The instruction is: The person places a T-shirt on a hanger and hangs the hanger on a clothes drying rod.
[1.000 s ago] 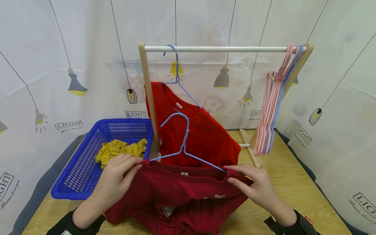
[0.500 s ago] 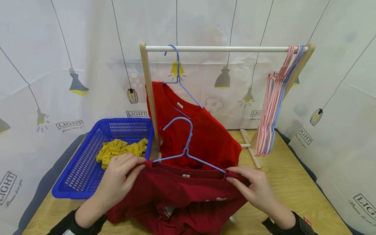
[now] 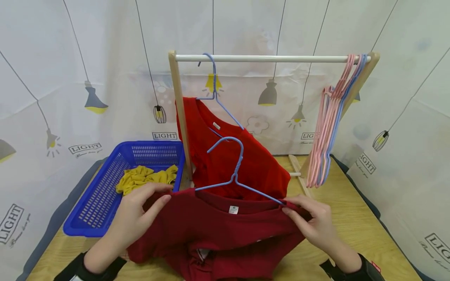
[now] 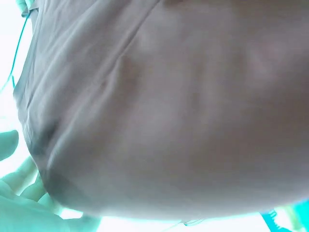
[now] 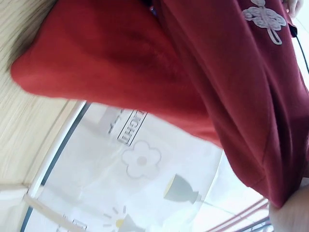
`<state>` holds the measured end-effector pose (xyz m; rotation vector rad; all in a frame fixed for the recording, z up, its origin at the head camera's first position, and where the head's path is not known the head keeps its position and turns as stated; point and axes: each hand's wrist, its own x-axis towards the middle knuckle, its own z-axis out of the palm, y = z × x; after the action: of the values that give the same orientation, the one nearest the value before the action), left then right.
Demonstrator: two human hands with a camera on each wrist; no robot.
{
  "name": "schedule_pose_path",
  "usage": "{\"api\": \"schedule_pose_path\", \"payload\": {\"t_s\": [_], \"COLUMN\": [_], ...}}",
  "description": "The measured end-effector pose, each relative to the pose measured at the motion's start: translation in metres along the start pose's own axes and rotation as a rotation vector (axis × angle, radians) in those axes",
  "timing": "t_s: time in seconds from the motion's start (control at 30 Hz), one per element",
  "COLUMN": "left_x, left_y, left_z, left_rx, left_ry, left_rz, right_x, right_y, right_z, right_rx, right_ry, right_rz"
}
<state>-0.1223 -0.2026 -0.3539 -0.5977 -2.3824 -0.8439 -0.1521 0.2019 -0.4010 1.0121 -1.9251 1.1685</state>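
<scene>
Rack (image 3: 267, 58) first, since it's the biggest thing here and also where trouble could come from: it's a light wooden frame, and we reckon a tug on the dark red shirt (image 3: 218, 230) could bump it or knock the bright red shirt (image 3: 242, 164) already hanging there. The dark red shirt sits low in front of us over the wooden table (image 3: 351, 218), with the blue hanger (image 3: 235, 175) poking up through its neck. Our left hand (image 3: 137, 214) pinches the left shoulder, our right hand (image 3: 313, 222) pinches the right shoulder, both curled on the cloth. If one pinch lets go, we'd guess that side slides off the wire arm and the shirt sags crooked. Counting down: one rack, one table, one blue basket (image 3: 105, 195), two red shirts, one yellow garment (image 3: 144, 177) in the basket, two blue hangers in use, plus a bunch of spare hangers (image 3: 327, 128) too overlapped to count.
</scene>
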Motion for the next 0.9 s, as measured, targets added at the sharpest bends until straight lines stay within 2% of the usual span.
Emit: {"api": "schedule_pose_path", "payload": {"t_s": [0.1, 0.3, 0.47, 0.7, 0.9], "left_x": [0.0, -0.001, -0.002, -0.002, -0.003], "left_y": [-0.001, -0.002, -0.004, -0.008, -0.013], "left_z": [-0.003, -0.006, -0.005, -0.005, -0.011], "left_rx": [-0.009, 0.004, -0.011, 0.034, 0.05], "left_ry": [0.018, 0.032, 0.027, 0.086, 0.152], "left_rz": [-0.054, -0.103, -0.097, -0.081, -0.075], "right_x": [-0.001, -0.001, 0.005, 0.015, 0.015], "right_y": [0.002, 0.004, 0.0, -0.014, -0.017], "right_z": [-0.007, -0.023, -0.034, -0.04, -0.043], "right_rx": [-0.012, -0.039, -0.079, -0.108, -0.112], "right_ry": [-0.001, 0.016, 0.041, 0.063, 0.075], "right_rz": [0.01, 0.008, 0.019, 0.023, 0.03]}}
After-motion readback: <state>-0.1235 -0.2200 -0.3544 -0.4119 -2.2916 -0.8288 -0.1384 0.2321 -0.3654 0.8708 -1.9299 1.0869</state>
